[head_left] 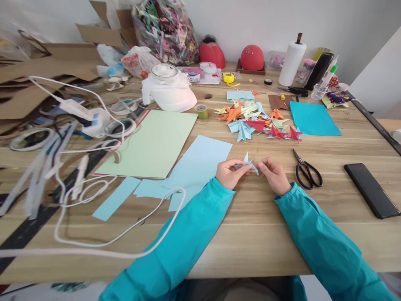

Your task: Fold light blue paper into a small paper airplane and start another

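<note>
A small folded light blue paper piece (247,161) with pointed tips is between my two hands, above the table. The fingers of my left hand (231,172) pinch its left side. My right hand (273,172) has thumb and forefinger closed at its lower right tip. Beyond my hands lies a pile of folded paper shapes (250,117) in orange, red, green and blue. Light blue sheets (203,156) lie under and beside my left forearm. Black-handled scissors (307,171) rest to the right of my right hand.
A black phone (371,190) lies at the right. Pale green paper (153,142) is at the left, near a white cable (119,238) that crosses my left sleeve. A bright blue sheet (314,118), white roll (292,62) and red pincushion (252,57) stand or lie farther back.
</note>
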Available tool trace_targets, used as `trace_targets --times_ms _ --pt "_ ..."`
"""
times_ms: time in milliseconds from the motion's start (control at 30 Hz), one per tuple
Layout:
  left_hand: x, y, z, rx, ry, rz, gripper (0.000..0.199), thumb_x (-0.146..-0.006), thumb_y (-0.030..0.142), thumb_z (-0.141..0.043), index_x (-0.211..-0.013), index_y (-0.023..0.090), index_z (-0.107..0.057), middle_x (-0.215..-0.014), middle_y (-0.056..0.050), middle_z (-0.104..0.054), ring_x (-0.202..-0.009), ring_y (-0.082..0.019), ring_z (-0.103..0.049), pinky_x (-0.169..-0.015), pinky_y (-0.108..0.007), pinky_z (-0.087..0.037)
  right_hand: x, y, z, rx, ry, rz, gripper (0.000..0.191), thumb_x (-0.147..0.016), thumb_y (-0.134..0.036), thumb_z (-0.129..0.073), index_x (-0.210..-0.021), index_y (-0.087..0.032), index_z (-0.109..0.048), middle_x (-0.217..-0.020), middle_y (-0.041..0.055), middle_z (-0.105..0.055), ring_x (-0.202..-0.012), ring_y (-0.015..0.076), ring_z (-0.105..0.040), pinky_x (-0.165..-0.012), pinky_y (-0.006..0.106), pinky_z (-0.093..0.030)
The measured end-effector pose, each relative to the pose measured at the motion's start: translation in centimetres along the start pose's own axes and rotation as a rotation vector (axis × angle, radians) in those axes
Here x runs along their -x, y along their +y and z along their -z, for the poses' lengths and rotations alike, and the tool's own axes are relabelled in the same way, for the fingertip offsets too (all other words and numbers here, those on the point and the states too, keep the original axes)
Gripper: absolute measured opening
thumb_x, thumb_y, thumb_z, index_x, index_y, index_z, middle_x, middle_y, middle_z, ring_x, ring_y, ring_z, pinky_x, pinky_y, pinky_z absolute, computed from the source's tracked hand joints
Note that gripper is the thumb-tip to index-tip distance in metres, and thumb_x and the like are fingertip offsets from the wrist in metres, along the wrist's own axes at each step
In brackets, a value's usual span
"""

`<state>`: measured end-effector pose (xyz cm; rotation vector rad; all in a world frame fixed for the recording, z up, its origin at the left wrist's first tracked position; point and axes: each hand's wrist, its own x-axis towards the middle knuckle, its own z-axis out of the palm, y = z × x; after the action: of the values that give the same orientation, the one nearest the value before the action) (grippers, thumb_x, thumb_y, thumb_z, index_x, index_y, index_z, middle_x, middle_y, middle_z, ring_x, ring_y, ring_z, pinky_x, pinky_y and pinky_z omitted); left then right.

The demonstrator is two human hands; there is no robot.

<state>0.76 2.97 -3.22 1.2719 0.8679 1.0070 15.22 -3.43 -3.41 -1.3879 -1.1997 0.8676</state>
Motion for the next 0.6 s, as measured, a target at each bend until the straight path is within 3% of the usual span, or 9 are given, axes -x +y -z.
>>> trace_targets --times_ms 133,300,433,600 --pt "0.16 0.26 -0.14 0.022 -0.011 -0.002 0.032 -0.053 0.035 -0.079 -0.067 0.012 -0.063 -0.065 -0.006 -0.071 -0.053 -0.018 -0.067 -0.051 -0.025 -0.056 0.04 -0.38 -0.13 -0.026 -0.072 0.038 0.034 -0.075 -0.051 -0.061 -0.075 -0.017 -0.061 -0.066 0.0013 -0.06 -0.061 0.0124 -0.053 -0.058 0.026 -0.042" --pt "0.14 0.64 -0.18 0.088 -0.028 0.013 0.056 -0.051 0.031 -0.081 -0.099 0.012 -0.061 -0.077 -0.007 -0.072 -0.059 -0.019 -0.068 -0.05 -0.025 -0.057 0.16 -0.51 -0.16 -0.022 -0.024 0.04 0.03 -0.072 -0.048 -0.065 -0.073 -0.017 -0.064 -0.065 0.0023 -0.063 -0.059 0.0136 -0.055 -0.057 0.027 -0.043" --pt "0.08 0.62 -0.15 0.073 -0.027 0.041 0.039 -0.051 0.034 -0.08 -0.078 0.009 -0.066 -0.075 -0.009 -0.072 -0.062 -0.02 -0.068 -0.053 -0.029 -0.058 0.3 -0.52 -0.23 0.018 0.003 0.042 0.029 -0.071 -0.047 -0.066 -0.072 -0.018 -0.065 -0.064 0.0028 -0.065 -0.057 0.0135 -0.055 -0.053 0.027 -0.042" --pt "0.08 0.73 -0.14 0.07 0.013 0.067 0.035 -0.048 0.033 -0.082 -0.07 0.01 -0.066 -0.067 -0.006 -0.07 -0.054 -0.017 -0.065 -0.053 -0.029 -0.057 0.47 -0.63 -0.5 0.031 0.005 0.034 0.028 -0.069 -0.045 -0.068 -0.073 -0.017 -0.066 -0.063 0.0028 -0.065 -0.053 0.0118 -0.053 -0.049 0.025 -0.04"
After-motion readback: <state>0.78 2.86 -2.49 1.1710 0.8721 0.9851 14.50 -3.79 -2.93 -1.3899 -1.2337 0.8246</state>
